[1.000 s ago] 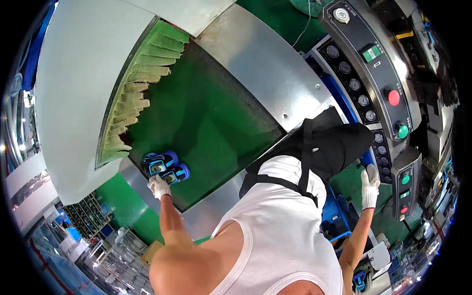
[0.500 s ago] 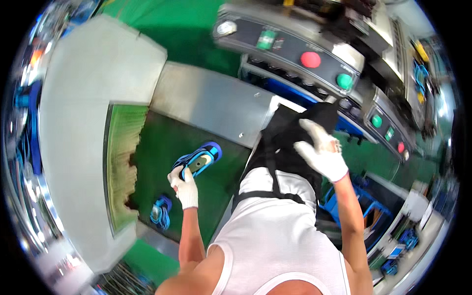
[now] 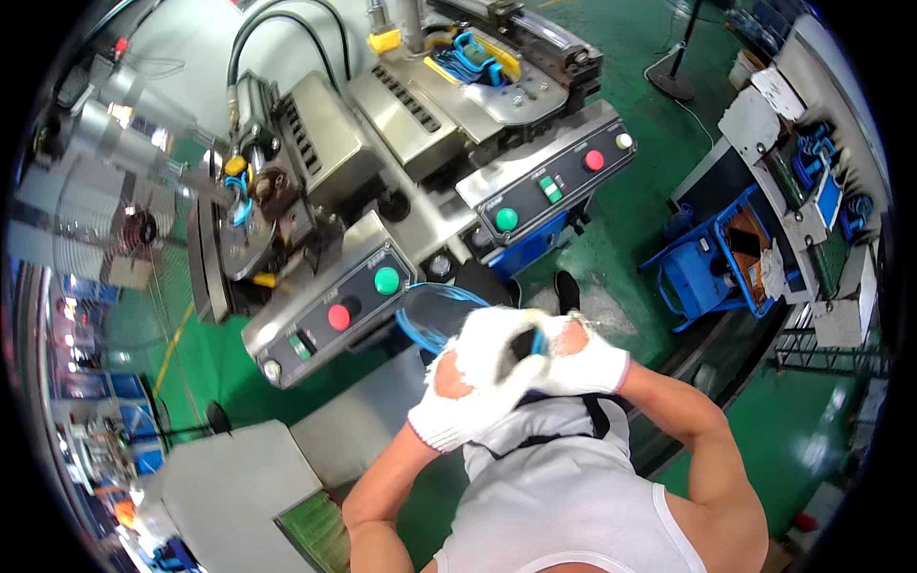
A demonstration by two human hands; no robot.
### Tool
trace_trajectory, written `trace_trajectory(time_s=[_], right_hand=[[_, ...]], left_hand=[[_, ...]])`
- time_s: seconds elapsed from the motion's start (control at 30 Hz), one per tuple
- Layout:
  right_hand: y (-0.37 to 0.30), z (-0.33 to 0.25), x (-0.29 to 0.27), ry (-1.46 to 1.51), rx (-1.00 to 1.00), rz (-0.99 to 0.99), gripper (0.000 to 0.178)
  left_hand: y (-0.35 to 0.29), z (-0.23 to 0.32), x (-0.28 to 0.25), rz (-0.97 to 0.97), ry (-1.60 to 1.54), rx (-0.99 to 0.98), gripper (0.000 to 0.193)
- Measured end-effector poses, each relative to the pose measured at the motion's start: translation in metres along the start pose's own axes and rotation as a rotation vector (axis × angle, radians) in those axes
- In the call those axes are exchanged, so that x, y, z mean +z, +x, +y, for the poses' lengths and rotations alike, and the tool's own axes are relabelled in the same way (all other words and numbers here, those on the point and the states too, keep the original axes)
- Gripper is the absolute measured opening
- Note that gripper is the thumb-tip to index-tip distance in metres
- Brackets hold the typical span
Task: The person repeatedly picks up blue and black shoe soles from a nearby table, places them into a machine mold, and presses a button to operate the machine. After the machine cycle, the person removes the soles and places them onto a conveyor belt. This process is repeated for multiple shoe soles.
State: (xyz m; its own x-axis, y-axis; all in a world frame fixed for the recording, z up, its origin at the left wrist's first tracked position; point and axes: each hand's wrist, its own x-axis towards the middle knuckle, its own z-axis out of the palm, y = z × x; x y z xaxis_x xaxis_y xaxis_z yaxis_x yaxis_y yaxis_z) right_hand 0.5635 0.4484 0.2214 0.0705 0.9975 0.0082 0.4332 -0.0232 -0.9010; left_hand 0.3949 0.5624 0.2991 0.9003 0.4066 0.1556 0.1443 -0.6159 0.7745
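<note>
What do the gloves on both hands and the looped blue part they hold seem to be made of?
Gloves on the left hand and right hand: white knitted fabric, probably cotton, matte and frayed open in places. Blue looped part: thin, glossy and bent in a curve, likely plastic or rubber; too blurred to be sure.

Dark part clasped between left hand and right hand: mostly covered by white gloves, shape not readable. Blue hoop blurred; near side hidden behind left glove. Far-left machinery smeared, bent toward rim. Near-left blue crates cut off by picture edge. Far-right shelf items too small to tell.
</note>
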Motion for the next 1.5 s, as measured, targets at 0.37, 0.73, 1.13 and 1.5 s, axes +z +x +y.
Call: trace_trajectory(time_s=[0.37, 0.73, 1.13, 1.5], right_hand=[[-0.125, 0.125, -0.026, 1.28, 0.562, 0.768, 0.08], [-0.108, 0.196, -0.046, 1.181, 0.706, 1.056, 0.039], [-0.093, 0.151, -0.053, 1.078, 0.692, 1.153, 0.017], [0.142, 0.085, -0.244, 0.315, 0.276, 0.768, 0.031]], left_hand=[[0.365, -0.189, -0.047, 0.455, 0.197, -0.086, 0.071], [0.528, -0.283, -0.021, 0.736, 0.397, -0.184, 0.041], [0.364, -0.105, -0.075, 0.875, -0.119, 0.224, 0.028], [0.023, -0.137, -0.01, -0.135, -0.256, 0.098, 0.04]])
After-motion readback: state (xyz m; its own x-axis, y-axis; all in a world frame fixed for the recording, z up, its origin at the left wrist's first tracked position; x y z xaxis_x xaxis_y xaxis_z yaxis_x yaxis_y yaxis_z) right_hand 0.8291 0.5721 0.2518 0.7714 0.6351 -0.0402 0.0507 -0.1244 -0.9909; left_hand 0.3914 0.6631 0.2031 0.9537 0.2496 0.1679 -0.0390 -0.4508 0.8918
